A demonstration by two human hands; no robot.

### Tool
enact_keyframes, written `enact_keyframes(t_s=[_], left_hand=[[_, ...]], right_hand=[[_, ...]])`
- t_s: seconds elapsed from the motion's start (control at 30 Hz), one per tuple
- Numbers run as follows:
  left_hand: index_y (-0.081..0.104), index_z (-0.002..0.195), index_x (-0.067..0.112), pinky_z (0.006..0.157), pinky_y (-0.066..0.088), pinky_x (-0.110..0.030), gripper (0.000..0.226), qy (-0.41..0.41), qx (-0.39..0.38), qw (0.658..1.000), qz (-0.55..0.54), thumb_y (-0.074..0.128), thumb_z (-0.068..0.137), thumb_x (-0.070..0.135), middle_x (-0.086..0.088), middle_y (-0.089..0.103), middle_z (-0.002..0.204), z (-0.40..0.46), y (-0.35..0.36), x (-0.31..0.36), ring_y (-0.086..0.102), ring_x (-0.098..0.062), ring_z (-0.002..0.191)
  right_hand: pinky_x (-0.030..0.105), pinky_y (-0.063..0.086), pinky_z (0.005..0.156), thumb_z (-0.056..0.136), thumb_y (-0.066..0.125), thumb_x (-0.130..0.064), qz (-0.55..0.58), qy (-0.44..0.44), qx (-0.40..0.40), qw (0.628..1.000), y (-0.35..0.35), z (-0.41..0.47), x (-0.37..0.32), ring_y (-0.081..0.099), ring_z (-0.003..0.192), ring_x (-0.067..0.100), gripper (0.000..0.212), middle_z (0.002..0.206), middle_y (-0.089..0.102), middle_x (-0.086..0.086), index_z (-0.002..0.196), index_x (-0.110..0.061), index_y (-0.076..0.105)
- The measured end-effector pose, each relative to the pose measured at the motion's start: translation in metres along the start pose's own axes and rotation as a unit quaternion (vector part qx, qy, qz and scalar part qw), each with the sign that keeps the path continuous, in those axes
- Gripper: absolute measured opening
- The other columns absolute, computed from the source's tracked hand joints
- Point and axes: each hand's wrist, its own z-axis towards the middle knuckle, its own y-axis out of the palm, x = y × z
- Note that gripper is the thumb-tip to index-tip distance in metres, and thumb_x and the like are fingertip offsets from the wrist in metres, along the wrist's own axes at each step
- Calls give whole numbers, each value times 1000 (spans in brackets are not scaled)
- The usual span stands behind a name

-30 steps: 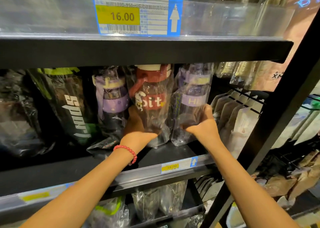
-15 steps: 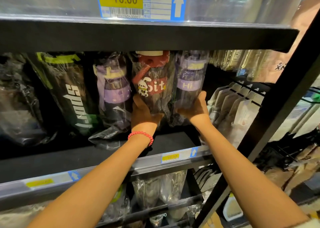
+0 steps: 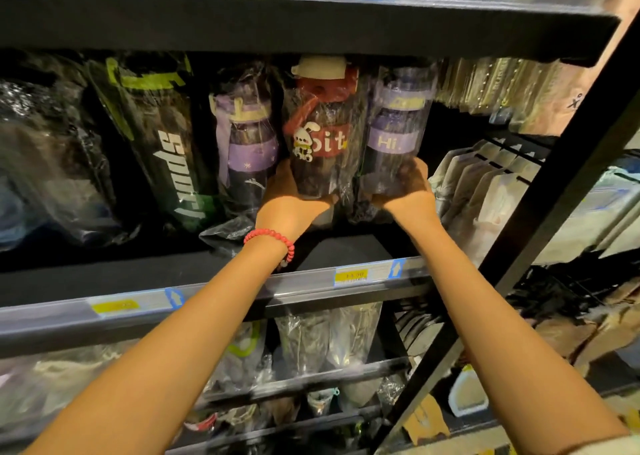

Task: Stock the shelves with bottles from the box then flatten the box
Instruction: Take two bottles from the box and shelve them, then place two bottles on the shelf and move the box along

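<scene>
While both arms reach up from the lower edge of the frame, the left hand cups the base of the red bottle, fingers curled round its wrapped bottom. The right hand grips the base of the purple bottle marked "Hi", fingers wrapped behind it. Both bottles stand upright, side by side and touching, at centre frame, over the black shelf; whether their bases rest on it cannot be told. A red bracelet circles the left wrist. To the left stand a second purple bottle and a black "Sport" bottle, all in clear wrap. Price tags line the shelf rail.
</scene>
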Motion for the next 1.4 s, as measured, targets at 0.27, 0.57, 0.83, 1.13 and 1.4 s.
enact_keyframes(t_s=[0.27,0.57,0.83,1.13,1.4], left_hand=[[47,135,23,95,35,-21,69,208,183,957,-88,74,74,42,4,51,135,-81,-29,-45,48,-12,121],[50,134,17,93,46,-38,73,17,162,984,70,83,70,28,-6,55,132,-266,-3,-251,55,-28,117],[52,131,16,88,52,-41,66,-183,204,960,68,78,73,32,-6,59,126,-434,-10,-351,60,-29,109],[49,135,12,91,49,-42,71,-387,245,887,57,79,73,31,-12,56,129,-586,-15,-407,55,-32,114],[33,145,26,98,39,-26,75,-521,249,817,3,67,81,43,5,43,142,-637,-1,-460,43,-17,127]], right_hand=[[15,37,91,82,72,-26,-25,-55,-106,993,-12,-121,-38,42,108,-4,52,120,48,-16,129,-20,50],[28,39,103,74,76,-26,-100,-252,-327,905,85,-318,-83,52,119,22,56,125,58,3,126,-15,56],[41,56,79,66,83,-18,-90,-326,-480,810,155,-450,-133,64,98,33,56,109,63,11,117,-7,60],[44,43,101,76,75,-22,-55,-420,-586,690,218,-580,-205,49,123,32,60,131,55,11,131,-8,54],[27,23,112,92,53,-36,-85,-515,-670,528,295,-642,-254,26,137,17,63,149,33,-3,148,-20,29]])
